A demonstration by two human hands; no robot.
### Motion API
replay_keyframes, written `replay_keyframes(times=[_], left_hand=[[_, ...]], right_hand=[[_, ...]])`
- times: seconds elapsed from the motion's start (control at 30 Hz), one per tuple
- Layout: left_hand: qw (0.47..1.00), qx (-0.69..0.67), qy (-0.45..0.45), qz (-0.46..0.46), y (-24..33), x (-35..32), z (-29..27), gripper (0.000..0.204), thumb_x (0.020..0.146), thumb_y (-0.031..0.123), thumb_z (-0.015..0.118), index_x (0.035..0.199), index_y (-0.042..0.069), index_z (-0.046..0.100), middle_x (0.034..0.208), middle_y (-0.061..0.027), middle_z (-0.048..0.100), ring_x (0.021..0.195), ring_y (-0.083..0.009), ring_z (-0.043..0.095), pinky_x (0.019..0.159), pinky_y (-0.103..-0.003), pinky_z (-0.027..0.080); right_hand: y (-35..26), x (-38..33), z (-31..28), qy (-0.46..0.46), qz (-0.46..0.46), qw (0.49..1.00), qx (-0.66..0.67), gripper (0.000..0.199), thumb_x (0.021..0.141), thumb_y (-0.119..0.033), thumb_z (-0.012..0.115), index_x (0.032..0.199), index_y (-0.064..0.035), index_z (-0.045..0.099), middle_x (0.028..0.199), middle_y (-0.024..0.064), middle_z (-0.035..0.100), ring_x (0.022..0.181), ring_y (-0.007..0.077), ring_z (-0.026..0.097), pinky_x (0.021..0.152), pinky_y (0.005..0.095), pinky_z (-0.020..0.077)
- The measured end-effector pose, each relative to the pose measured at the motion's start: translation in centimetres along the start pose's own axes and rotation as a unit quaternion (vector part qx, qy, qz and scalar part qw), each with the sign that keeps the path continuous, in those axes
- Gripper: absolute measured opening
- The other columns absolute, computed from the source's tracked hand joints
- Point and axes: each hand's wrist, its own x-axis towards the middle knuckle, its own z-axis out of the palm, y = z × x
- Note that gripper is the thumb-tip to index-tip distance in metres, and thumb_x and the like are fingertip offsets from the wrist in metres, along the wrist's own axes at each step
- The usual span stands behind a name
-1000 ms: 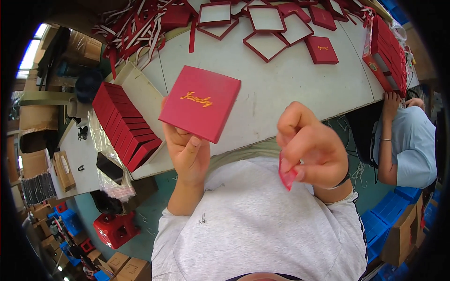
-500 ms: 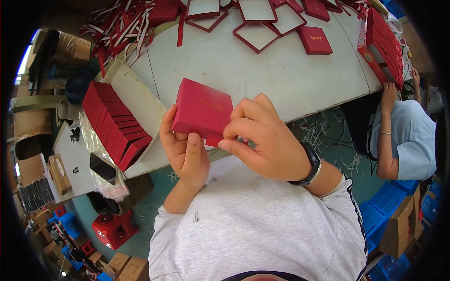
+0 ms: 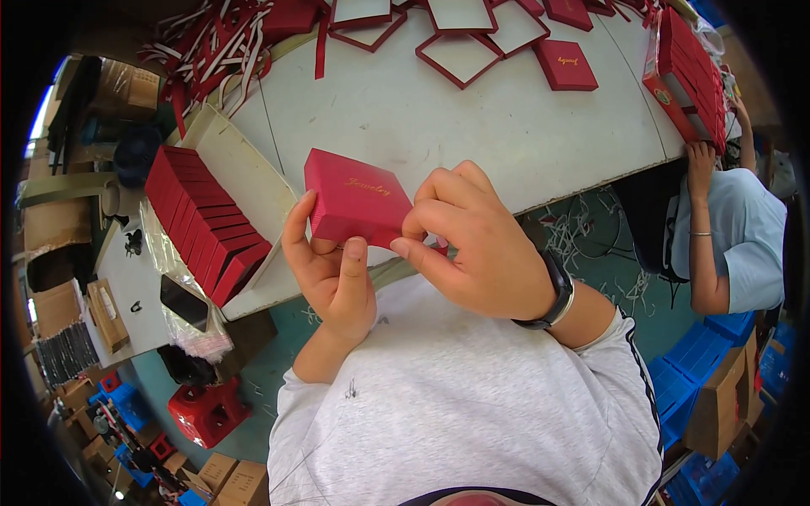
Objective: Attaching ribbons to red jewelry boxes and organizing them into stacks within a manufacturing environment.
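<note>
The left hand is grasping the red box near the frame's centre. The right hand, well apart one second ago, is now touching the box's lower right corner, pinching a small pink piece.

T-shirt: pale heather grey, finely flecked, loose across the front
Neckline: curved dark band
Sleeves: short, same grey cloth, black stripes down the right one
Chest marking: small dark squiggle, left of centre, too small to make out
Wristband: black, silvery edge, right wrist
Hands: bare
</note>
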Motion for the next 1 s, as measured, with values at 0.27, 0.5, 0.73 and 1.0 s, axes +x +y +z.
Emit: replay_keyframes(times=[0.27,0.5,0.73,1.0], left_hand=[[0.992,0.109,0.048,0.049,0.3,-0.2,0.3,0.074,0.077,-0.011,0.062,0.135,0.006,0.02,0.114,-0.0145,0.056,0.1,-0.0198,0.058,0.08,-0.026,0.049],[0.961,0.141,0.127,0.203,1.4,3.0,-2.6,0.051,0.084,-0.003,0.056,0.129,0.002,0.032,0.104,-0.0086,0.061,0.094,-0.0143,0.058,0.08,-0.026,0.047],[0.968,0.095,0.159,0.172,2.5,3.5,-2.9,0.06,0.08,-0.007,0.058,0.131,-0.001,0.027,0.098,-0.0085,0.061,0.097,-0.0161,0.057,0.085,-0.03,0.047],[0.987,-0.016,0.133,0.086,3.0,3.5,-3.5,0.053,0.084,-0.008,0.052,0.131,-0.002,0.028,0.107,-0.0129,0.059,0.098,-0.0202,0.059,0.08,-0.033,0.052]], right_hand=[[0.2,0.3,0.6,0.03,-0.006,0.998,-0.062,0.014,0.072,-0.012,0.068,0.08,-0.005,0.058,0.084,0.0054,0.053,0.086,0.0243,0.047,0.071,0.0315,0.0418],[2.1,0.2,0.6,-0.085,0.248,0.939,0.223,0.023,0.075,-0.018,0.071,0.087,-0.0036,0.058,0.087,0.0066,0.06,0.089,0.0213,0.054,0.074,0.0298,0.0429],[3.6,0.2,1.5,-0.131,0.136,0.972,0.136,0.016,0.079,-0.016,0.069,0.084,-0.0038,0.059,0.078,0.0031,0.058,0.08,0.016,0.051,0.074,0.0281,0.0412],[4.7,0.5,1.3,-0.062,0.1,0.989,0.093,0.015,0.083,-0.018,0.065,0.079,-0.0045,0.058,0.08,0.0031,0.056,0.084,0.0179,0.047,0.078,0.0284,0.0387]])
